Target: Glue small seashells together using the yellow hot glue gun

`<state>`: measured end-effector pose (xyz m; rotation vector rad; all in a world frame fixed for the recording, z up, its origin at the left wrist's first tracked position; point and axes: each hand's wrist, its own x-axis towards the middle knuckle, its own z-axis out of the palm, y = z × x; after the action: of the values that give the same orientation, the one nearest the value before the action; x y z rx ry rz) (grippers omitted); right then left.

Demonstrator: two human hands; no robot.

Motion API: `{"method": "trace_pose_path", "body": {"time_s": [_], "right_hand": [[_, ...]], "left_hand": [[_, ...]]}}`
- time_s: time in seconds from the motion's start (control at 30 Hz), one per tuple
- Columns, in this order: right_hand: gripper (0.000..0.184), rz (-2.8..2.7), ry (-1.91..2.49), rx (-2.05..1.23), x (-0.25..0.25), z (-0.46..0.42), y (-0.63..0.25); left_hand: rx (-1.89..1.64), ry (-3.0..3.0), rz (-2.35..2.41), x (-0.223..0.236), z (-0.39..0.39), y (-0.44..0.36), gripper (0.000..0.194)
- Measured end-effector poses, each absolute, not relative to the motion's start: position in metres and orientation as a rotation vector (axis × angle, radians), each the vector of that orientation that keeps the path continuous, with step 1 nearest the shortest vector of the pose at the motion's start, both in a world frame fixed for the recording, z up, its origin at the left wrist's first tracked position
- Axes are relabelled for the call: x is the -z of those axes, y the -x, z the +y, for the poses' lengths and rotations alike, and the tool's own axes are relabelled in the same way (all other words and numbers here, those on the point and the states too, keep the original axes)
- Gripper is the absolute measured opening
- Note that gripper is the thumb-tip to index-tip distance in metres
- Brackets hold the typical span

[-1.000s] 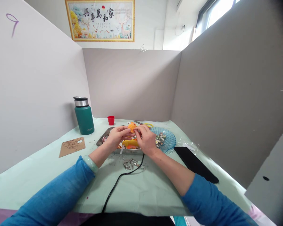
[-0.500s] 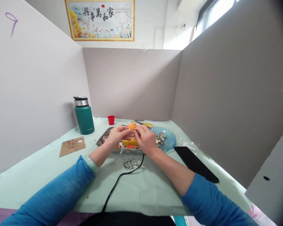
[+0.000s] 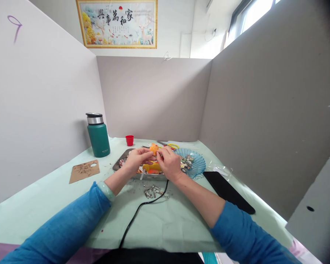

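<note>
My left hand (image 3: 139,158) is closed, its fingertips pinching a small orange ornament (image 3: 154,148) held up above a metal tray (image 3: 116,165). My right hand (image 3: 169,161) is closed too, thumb and forefinger pressed together at the ornament's right lower side. Whether a second small part sits between those fingers I cannot make out. Below the hands a yellow glue gun (image 3: 151,167) lies across the tray among orange and other coloured bits, its white nozzle pointing toward me. A black cord (image 3: 139,209) runs from near the tray to the front edge.
A blue scalloped plate (image 3: 200,164) with metal clips stands at the right. More metal clips (image 3: 151,191) lie before the tray. Yellow-handled scissors (image 3: 173,146), a red cup (image 3: 129,140), a green bottle (image 3: 98,137), a brown card (image 3: 84,171) and a black slab (image 3: 228,191) are around.
Both hands stay in nearly the same place. My right hand has shifted very slightly to the left, and the orange ornament appears a little lower.
</note>
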<state>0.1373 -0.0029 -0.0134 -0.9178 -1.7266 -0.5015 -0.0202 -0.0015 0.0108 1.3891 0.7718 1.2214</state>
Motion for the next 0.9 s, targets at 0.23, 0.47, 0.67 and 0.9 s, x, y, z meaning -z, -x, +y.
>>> {"method": "trace_pose_path", "body": {"time_s": [0.23,0.47,0.67,0.9], "right_hand": [[0.022,-1.609,0.940,0.298,0.0118,-0.0056,-0.1409],[0.022,-1.542,0.862,-0.430,0.0129,-0.0024,-0.1362],[0.019,-1.435,0.765,-0.880,0.0089,0.0012,-0.1359],[0.021,-1.514,0.729,-0.917,0.0078,-0.0043,-0.1372]], "left_hand": [[-1.227,-1.263,0.699,-0.0134,-0.0026,0.0207,0.027],[-1.228,-1.192,0.619,-0.0138,-0.0034,0.0207,0.024],[-1.222,-1.343,0.707,-0.0152,-0.0080,0.0180,0.024],[-1.219,-1.485,0.732,-0.0126,-0.0048,0.0209,0.026]]}}
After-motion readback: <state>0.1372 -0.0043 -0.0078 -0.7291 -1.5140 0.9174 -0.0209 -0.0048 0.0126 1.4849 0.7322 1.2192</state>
